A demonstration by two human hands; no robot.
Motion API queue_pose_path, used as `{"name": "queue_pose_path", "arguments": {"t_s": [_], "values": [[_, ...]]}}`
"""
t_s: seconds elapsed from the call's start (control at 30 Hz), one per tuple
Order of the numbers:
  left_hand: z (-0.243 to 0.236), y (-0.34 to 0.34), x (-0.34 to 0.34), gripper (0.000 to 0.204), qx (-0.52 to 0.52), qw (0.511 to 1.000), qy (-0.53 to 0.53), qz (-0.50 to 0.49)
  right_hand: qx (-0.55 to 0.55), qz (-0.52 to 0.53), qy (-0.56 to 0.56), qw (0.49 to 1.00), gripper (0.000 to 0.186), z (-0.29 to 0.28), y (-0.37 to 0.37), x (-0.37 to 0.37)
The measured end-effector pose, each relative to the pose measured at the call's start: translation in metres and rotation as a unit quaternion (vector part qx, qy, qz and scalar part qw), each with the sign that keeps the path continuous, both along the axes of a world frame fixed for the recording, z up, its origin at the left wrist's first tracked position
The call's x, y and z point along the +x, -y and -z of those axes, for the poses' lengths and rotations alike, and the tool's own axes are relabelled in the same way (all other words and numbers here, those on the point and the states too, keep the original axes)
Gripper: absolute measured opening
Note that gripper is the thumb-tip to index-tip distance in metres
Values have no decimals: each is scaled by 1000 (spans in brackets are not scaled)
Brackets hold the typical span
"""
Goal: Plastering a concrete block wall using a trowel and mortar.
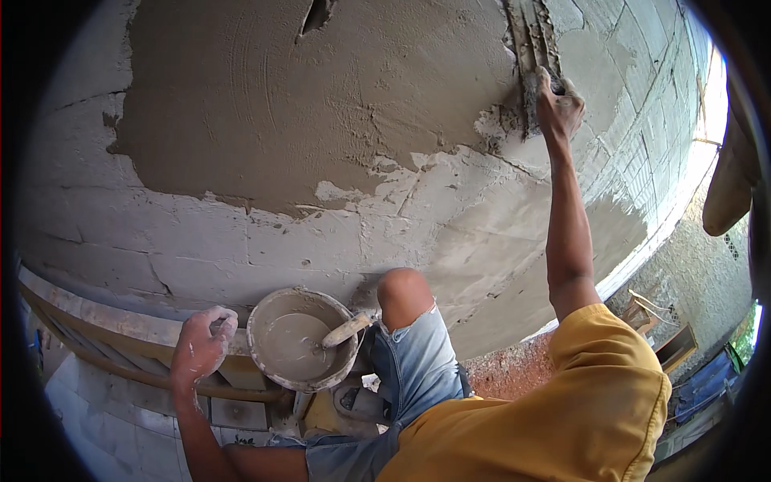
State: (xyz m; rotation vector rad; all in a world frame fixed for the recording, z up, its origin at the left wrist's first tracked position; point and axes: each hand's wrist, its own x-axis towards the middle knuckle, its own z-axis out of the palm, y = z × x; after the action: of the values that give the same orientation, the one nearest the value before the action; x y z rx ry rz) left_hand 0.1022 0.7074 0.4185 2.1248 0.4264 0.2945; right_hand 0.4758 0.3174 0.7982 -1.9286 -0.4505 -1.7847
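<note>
My right hand is closed around the grip of a long plastering trowel at the upper right. Mortar lies in ridges along the trowel, which is held against the wall. Beside the bucket at the lower left, my left hand is curled, thumb and fingertips together with a gap inside the loop; nothing shows in it. The round bucket contains wet grey mortar. A tool with a pale handle leans in it; its other end is hidden. Dark fresh mortar covers much of the block wall.
A curved-looking plank ledge runs along the wall's lower left, by the bucket. My bent knee is close to the wall, right of the bucket. Far right are wooden pieces and a blue sheet.
</note>
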Motion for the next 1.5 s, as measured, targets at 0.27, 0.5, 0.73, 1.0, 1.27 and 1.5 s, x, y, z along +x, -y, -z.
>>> {"name": "queue_pose_path", "arguments": {"t_s": [0.27, 0.5, 0.73, 1.0, 1.27, 1.5], "values": [[-6, 1, -8, 30, -22, 999, -25, -1, -65, -48, -49, 996, 53, 2, -16, -15], [7, -9, -5, 31, 0, 999, 32, 3, 7, -78, -33, 996, 55, -59, 37, -1], [4, -6, -1, 31, -25, 1000, 5, 3, -201, -120, -180, 955, 46, 55, -40, -38], [-9, -1, -4, 31, -22, 1000, 6, -12, -375, -95, -50, 921, 30, 174, -18, -31], [-1, -4, -2, 31, -21, 1000, -6, -5, -136, 5, -31, 990, 48, 12, -27, -22], [-4, -10, -2, 31, -15, 1000, 11, -18, -289, -67, 68, 953, 31, 67, -20, -27]]}}
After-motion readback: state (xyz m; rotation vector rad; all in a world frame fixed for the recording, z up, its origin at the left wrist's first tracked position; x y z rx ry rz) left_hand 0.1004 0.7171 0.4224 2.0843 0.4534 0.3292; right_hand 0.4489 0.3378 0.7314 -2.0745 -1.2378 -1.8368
